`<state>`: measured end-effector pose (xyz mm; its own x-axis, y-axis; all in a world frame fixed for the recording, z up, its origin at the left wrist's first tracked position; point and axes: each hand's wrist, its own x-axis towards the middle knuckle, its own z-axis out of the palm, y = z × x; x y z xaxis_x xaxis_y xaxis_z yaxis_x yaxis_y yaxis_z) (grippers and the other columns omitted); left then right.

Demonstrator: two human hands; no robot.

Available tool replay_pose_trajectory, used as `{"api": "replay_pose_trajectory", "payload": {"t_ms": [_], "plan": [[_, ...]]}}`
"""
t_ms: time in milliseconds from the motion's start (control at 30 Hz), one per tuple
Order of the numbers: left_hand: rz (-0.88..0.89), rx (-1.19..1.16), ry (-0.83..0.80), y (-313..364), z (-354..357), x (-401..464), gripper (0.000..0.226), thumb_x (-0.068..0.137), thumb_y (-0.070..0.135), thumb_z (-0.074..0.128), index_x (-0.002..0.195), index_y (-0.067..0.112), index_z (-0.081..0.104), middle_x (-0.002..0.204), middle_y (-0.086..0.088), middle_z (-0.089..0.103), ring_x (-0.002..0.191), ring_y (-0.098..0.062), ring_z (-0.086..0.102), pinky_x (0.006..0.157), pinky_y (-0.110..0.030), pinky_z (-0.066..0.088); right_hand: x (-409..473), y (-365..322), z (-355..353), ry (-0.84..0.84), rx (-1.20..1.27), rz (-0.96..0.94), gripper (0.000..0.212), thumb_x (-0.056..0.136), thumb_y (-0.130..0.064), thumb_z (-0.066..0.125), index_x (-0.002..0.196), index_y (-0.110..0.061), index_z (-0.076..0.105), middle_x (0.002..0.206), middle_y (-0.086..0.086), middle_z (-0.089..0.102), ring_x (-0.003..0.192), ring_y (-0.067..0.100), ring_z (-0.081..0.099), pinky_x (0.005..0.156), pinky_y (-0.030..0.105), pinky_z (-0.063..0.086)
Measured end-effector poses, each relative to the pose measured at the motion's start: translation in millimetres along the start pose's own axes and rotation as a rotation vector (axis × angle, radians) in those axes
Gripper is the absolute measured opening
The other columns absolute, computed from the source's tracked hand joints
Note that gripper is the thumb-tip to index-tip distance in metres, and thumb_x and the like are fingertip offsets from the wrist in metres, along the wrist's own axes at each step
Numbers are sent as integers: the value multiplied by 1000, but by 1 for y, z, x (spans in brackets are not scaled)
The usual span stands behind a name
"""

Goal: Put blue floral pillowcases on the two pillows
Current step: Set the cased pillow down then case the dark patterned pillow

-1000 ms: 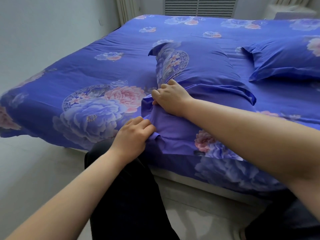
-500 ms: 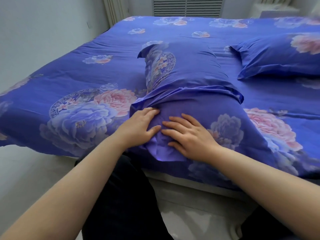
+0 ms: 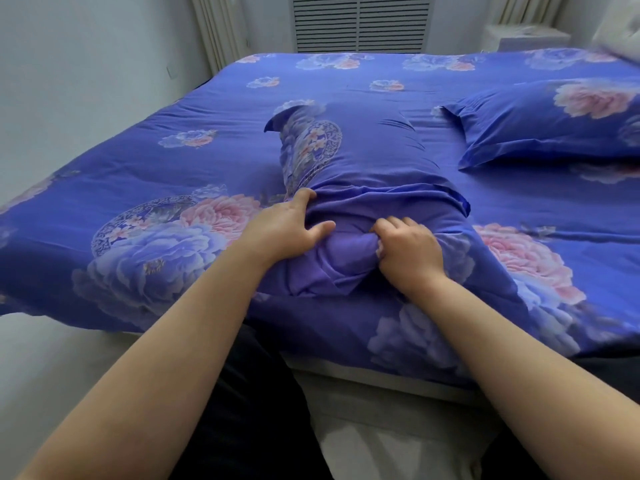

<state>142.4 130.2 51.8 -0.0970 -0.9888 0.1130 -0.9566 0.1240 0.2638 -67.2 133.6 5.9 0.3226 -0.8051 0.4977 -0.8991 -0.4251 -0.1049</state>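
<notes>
Head view showed the left hand point(image 3: 284, 230) spread flat on the near pillowcase point(image 3: 367, 188) at the bed's point(image 3: 173, 161) edge, the right hand point(image 3: 407, 252) bunching its open end; tucking evenly would seat the flap best.

A pillow point(image 3: 363, 168) in a blue floral pillowcase lies lengthwise on the bed point(image 3: 173, 161), its near end at the bed's edge. The left hand point(image 3: 284, 230) rests on the left side of that end, fingers spread over the cloth, thumb pressed into the folds. The right hand point(image 3: 408, 251) grips bunched fabric at the open end, fingers curled in. A second pillow point(image 3: 554, 123), already covered, lies flat at the right. A slatted panel point(image 3: 360, 22) stands beyond the bed.
</notes>
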Motion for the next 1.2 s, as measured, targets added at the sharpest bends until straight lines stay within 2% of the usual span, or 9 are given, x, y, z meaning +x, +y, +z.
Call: {"api": "replay_pose_trajectory", "payload": {"t_ms": [200, 334, 400, 534, 667, 801, 1034, 1134, 1201], "plan": [[47, 84, 27, -1, -6, -11, 64, 82, 61, 56, 136, 28, 47, 126, -4, 48, 116, -27, 51, 95, -37, 42, -28, -17, -43, -90, 20, -286, 13, 65, -28, 58, 72, -18, 55, 68, 0, 58, 60, 27, 57, 50, 31, 39], [293, -176, 163, 15, 1, -10, 59, 77, 66, 50, 116, 23, 63, 114, 4, 55, 108, -19, 53, 98, -36, 42, -39, -7, -61, -408, 54, -285, 32, 75, -35, 64, 103, -23, 54, 100, -4, 53, 92, 17, 52, 79, 34, 42], [312, -288, 136, 26, 1, -6, 53, 79, 65, 43, 104, 25, 66, 103, 5, 59, 99, -17, 54, 93, -37, 44, -24, 3, -79, -554, 340, -178, 28, 80, -38, 66, 103, -24, 57, 98, -10, 55, 87, 6, 50, 82, 26, 42], [389, -206, 129, 53, 3, -4, 35, 86, 50, 43, 97, 28, 67, 92, 8, 59, 88, -17, 58, 82, -42, 47, 13, 32, -82, -130, 440, 11, 12, 90, -29, 59, 96, -22, 66, 92, -5, 61, 86, 13, 56, 81, 33, 46], [447, 107, 125, 74, 8, -8, 34, 90, 38, 40, 118, 33, 60, 117, 11, 58, 112, -17, 51, 99, -44, 32, 21, 39, -62, -112, 167, -76, 23, 89, -26, 49, 95, -21, 71, 95, 5, 66, 88, 31, 59, 77, 41, 49], [497, 325, 302, 68, 15, -12, 25, 90, 34, 45, 95, 28, 70, 91, 13, 67, 100, -17, 59, 106, -65, 20, 15, 35, -54, -68, -26, -140, 29, 84, -31, 44, 80, -21, 71, 79, 4, 66, 72, 30, 62, 62, 37, 46], [288, 409, 420, 61, 14, -6, 29, 91, 35, 43, 78, 22, 65, 76, 4, 64, 76, -24, 62, 106, -62, 26, 13, 39, -59, -230, -4, 141, 30, 99, -35, 40, 125, -28, 54, 118, 2, 55, 109, 29, 56, 79, 39, 48], [359, 363, 423, 61, 18, 2, 14, 85, 16, 53, 92, 21, 64, 86, 0, 61, 84, -27, 60, 104, -59, 28, 13, 40, -56, -235, -27, 155, 33, 98, -33, 42, 130, -27, 49, 123, 3, 49, 113, 28, 51, 81, 41, 49], [470, 343, 352, 64, 22, 5, 37, 83, 15, 42, 113, 23, 61, 105, 1, 60, 102, -26, 55, 104, -56, 27, 14, 40, -53, -229, -49, 120, 36, 96, -32, 46, 131, -26, 48, 128, 3, 47, 118, 27, 44, 88, 41, 43]]}}
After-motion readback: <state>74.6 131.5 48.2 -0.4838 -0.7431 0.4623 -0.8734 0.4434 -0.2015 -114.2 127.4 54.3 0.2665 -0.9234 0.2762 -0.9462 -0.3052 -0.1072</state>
